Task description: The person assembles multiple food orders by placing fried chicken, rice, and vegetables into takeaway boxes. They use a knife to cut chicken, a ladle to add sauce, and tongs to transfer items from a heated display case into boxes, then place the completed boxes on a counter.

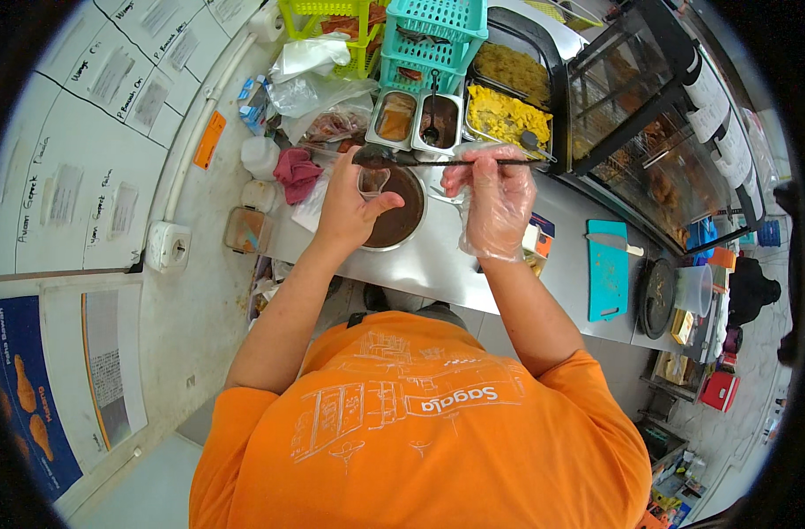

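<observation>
My right hand, in a clear plastic glove, grips the handle of a black ladle. The ladle lies nearly level, its bowl end over my left hand. My bare left hand is closed round a small clear plastic cup, thumb pointing right. The ladle's bowl is just above the cup's mouth; whether they touch I cannot tell. Below both hands stands a round metal bowl of dark brown sauce, partly hidden by my left hand.
Behind the bowl are two metal containers, one with orange-brown contents, one with a dark spoon. Trays of yellow food, teal baskets and a glass display case stand farther back. A knife rests on a teal cutting board.
</observation>
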The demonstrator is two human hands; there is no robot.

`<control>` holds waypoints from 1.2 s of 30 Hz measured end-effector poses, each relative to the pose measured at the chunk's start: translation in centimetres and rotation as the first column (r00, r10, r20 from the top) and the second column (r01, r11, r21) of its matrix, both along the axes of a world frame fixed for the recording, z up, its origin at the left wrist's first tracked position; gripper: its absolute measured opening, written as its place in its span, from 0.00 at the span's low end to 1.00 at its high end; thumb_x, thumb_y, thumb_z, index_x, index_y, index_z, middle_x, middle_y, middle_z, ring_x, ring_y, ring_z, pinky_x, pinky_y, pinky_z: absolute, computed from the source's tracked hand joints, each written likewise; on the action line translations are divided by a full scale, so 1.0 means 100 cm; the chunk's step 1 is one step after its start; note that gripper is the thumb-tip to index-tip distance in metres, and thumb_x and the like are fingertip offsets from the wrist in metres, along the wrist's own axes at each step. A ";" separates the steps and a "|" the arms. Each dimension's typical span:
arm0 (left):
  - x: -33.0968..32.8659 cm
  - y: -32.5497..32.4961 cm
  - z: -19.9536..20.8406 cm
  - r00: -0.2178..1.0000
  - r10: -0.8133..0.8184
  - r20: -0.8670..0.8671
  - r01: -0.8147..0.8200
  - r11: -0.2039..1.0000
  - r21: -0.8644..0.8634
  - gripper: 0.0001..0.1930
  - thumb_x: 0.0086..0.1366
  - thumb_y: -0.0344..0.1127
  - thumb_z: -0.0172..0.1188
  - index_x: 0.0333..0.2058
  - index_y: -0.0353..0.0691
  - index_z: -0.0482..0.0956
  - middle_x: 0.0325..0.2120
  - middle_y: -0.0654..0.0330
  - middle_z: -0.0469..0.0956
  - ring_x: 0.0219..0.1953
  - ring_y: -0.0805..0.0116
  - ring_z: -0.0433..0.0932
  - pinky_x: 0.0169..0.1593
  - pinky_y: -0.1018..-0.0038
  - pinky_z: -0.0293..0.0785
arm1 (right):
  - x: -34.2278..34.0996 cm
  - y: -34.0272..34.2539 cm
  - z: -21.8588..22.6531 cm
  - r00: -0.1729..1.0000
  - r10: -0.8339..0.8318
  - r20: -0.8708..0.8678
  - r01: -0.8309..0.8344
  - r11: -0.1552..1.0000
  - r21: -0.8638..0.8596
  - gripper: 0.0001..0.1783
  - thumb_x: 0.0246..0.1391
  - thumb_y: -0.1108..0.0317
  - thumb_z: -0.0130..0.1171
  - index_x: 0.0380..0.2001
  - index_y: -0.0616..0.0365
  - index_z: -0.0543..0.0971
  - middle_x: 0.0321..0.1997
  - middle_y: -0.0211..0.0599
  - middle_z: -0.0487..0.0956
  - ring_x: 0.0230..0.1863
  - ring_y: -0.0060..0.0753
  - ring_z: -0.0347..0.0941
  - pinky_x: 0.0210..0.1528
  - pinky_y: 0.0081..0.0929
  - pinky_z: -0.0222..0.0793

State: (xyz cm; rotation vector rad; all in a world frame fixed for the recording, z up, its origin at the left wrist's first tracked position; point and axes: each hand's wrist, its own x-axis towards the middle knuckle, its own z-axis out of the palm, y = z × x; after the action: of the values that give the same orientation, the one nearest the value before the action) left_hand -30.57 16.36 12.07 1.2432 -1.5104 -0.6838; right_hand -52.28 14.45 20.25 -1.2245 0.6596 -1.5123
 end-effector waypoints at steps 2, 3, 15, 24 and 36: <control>0.001 -0.002 0.002 0.997 -0.044 -0.058 0.048 0.996 0.073 0.47 0.57 0.77 0.73 0.54 0.37 0.77 0.49 0.50 0.80 0.53 0.48 0.80 0.59 0.59 0.74 | -0.001 0.004 0.003 0.999 0.006 -0.049 -0.012 0.993 -0.120 0.13 0.79 0.63 0.62 0.47 0.64 0.80 0.39 0.46 0.87 0.36 0.33 0.85 0.39 0.30 0.82; 0.002 -0.003 0.003 0.994 -0.070 -0.085 0.079 0.991 0.108 0.46 0.57 0.76 0.74 0.53 0.37 0.77 0.48 0.51 0.80 0.51 0.51 0.81 0.57 0.62 0.76 | -0.001 0.006 0.003 0.996 0.009 -0.083 -0.024 0.984 -0.177 0.12 0.79 0.64 0.61 0.47 0.65 0.80 0.39 0.46 0.87 0.36 0.32 0.85 0.39 0.30 0.82; 0.000 -0.017 -0.049 0.978 0.021 -0.207 -0.007 0.998 0.067 0.46 0.59 0.75 0.74 0.54 0.36 0.73 0.45 0.53 0.82 0.46 0.56 0.82 0.53 0.62 0.78 | 0.018 -0.024 -0.060 0.985 -0.134 0.107 0.071 0.887 0.456 0.14 0.81 0.59 0.58 0.48 0.61 0.79 0.33 0.44 0.86 0.30 0.33 0.83 0.33 0.30 0.81; 0.032 0.025 -0.074 0.940 0.209 0.269 -0.189 0.977 -0.098 0.46 0.56 0.72 0.77 0.49 0.36 0.66 0.40 0.56 0.66 0.43 0.55 0.69 0.52 0.57 0.70 | -0.004 -0.024 -0.160 0.427 -0.006 -0.904 -0.450 0.866 -0.218 0.08 0.66 0.72 0.71 0.46 0.61 0.88 0.43 0.44 0.90 0.41 0.41 0.87 0.44 0.32 0.83; -0.097 0.059 0.021 0.940 -0.017 -0.340 0.049 0.995 0.086 0.09 0.88 0.32 0.43 0.58 0.37 0.66 0.50 0.60 0.70 0.50 0.71 0.69 0.61 0.73 0.69 | -0.048 0.037 -0.044 0.841 -0.127 -0.525 0.051 0.986 -0.157 0.05 0.60 0.77 0.74 0.38 0.61 0.87 0.35 0.39 0.87 0.33 0.35 0.82 0.38 0.31 0.78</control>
State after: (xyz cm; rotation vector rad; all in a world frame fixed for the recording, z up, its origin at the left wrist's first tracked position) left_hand -40.26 22.27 14.21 1.1043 -1.2269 -0.9489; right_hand -57.10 18.18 15.81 -1.7731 1.0002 -1.3033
